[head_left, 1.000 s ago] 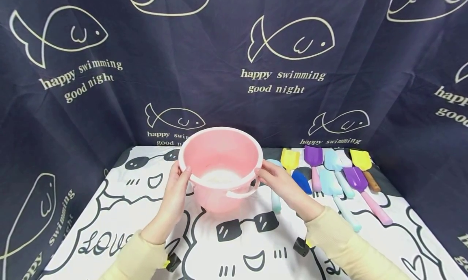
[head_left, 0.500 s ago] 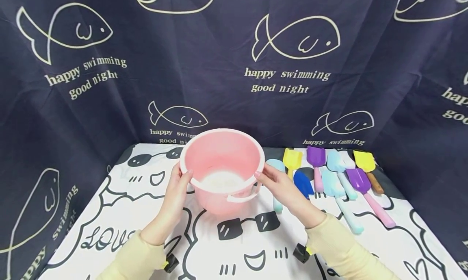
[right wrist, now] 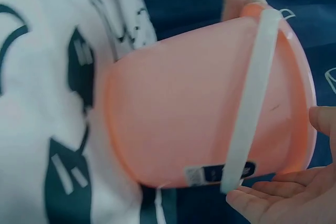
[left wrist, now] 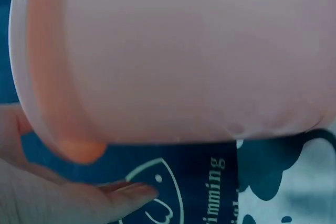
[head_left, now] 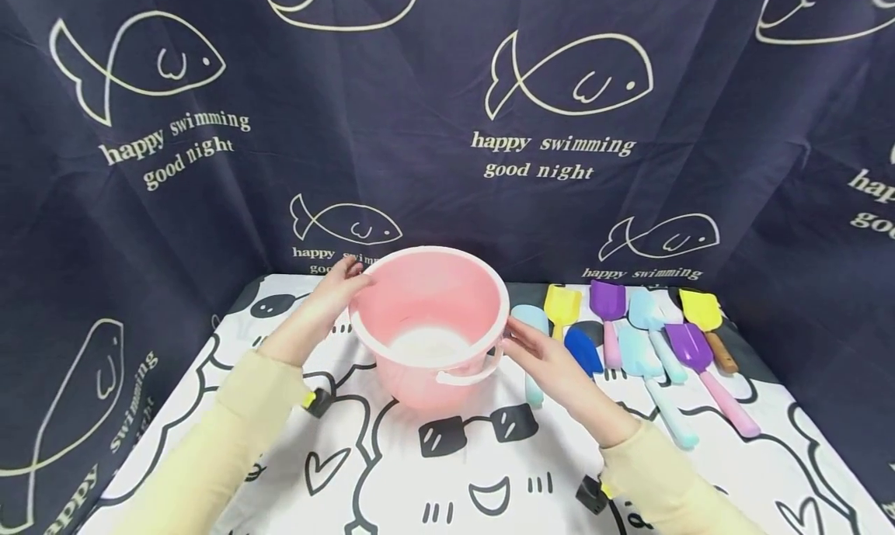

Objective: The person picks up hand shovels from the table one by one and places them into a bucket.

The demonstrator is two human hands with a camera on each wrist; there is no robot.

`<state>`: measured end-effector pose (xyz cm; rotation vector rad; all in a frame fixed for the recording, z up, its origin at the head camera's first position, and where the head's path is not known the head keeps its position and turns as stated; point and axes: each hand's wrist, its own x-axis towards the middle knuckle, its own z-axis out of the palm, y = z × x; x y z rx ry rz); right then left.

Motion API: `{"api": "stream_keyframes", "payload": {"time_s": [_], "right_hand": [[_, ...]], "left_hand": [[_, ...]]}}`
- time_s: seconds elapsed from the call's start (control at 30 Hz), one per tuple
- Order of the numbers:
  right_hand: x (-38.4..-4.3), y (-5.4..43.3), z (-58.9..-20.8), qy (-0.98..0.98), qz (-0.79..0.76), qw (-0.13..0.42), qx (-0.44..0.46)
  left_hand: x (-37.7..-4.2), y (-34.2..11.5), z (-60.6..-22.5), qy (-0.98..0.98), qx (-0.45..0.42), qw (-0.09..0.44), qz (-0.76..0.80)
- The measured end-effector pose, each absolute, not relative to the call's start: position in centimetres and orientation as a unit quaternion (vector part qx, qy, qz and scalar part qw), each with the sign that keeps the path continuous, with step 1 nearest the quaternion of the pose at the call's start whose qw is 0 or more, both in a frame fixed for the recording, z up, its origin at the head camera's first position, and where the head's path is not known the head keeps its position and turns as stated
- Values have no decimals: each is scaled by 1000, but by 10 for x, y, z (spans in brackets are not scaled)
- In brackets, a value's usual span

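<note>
A pink bucket [head_left: 426, 383] with a whitish rim stands upright at the middle back of the table, and nothing shows inside it. Its pale handle [head_left: 467, 376] hangs down on the near right side. My left hand [head_left: 325, 302] is at the far left of the rim with its thumb by the edge; in the left wrist view its finger [left wrist: 126, 198] lies straight and apart from the wall. My right hand [head_left: 548, 364] is at the right side, fingers loosely straight beside the wall; in the right wrist view its thumb [right wrist: 321, 119] meets the rim.
Several toy shovels lie at the back right, among them a purple shovel [head_left: 692, 349] with a pink handle, a yellow shovel [head_left: 701, 310] and a blue shovel [head_left: 583, 349]. A printed white cloth [head_left: 517, 473] covers the table. Dark fish-print curtains [head_left: 447, 193] hang behind and at the sides.
My left hand has slipped off its hold and moved up and back along the bucket's rim. The right thumb has come off the rim's top to its outer side. The bucket stays in place.
</note>
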<state>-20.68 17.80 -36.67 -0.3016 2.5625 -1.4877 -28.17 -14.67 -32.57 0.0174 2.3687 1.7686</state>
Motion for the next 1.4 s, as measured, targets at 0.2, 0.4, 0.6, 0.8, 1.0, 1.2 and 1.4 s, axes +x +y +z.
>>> {"api": "stream_keyframes", "payload": {"time_s": [0.2,0.4,0.6,0.8,1.0,1.2,1.4], "right_hand": [[-206,194,-375,910,-400,31,-108],[-218,208,-388,948,-299,-8,-109],[-229,218,-402,967,-239,15,-87],[-239,215,-412,970,-223,89,-33],[-249,207,-422,963,-221,156,16],[-255,200,-430,966,-187,178,30],[-259,198,-436,964,-204,172,22]], "left_hand": [[-306,-148,-328,800,34,183,570],[-310,-144,-330,816,41,182,548],[-311,-140,-331,806,24,169,567],[-310,-136,-333,814,11,144,563],[-308,-134,-334,821,9,127,556],[-306,-135,-334,831,3,121,542],[-309,-136,-337,832,12,118,542]]}}
